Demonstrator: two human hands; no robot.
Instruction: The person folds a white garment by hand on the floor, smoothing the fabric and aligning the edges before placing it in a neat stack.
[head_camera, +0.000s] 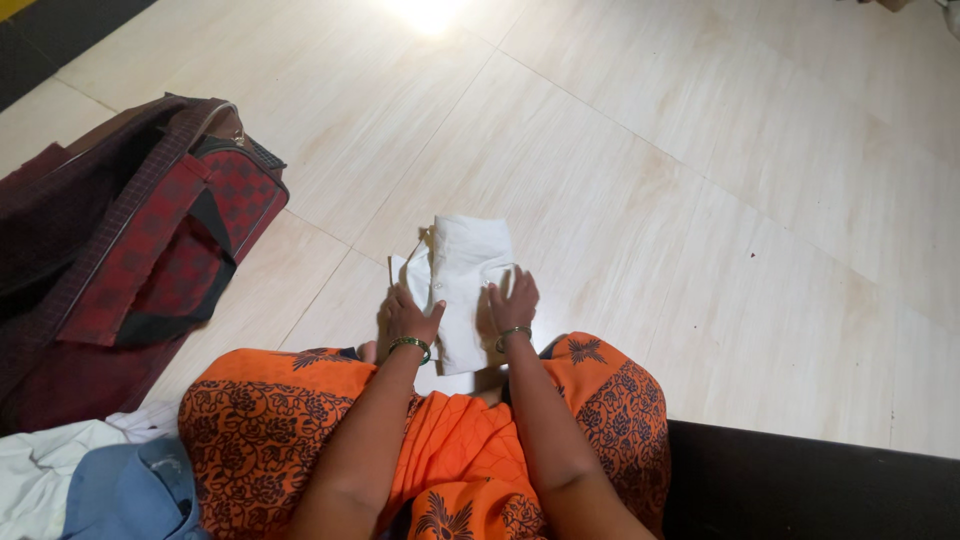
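Observation:
A folded white garment (462, 270) lies on the pale tiled floor in front of my knees, which are covered in orange patterned cloth (270, 420). My left hand (410, 315) rests on the garment's near left edge, fingers bent over the fabric. My right hand (513, 300) presses flat on its right side with fingers spread. Both wrists wear bangles. The garment's near end is partly hidden behind my hands.
An open maroon patterned bag (150, 240) lies on the floor to the left. A white cloth (45, 465) and a blue cloth (135, 495) are heaped at the lower left. A dark surface (800, 490) runs along the lower right.

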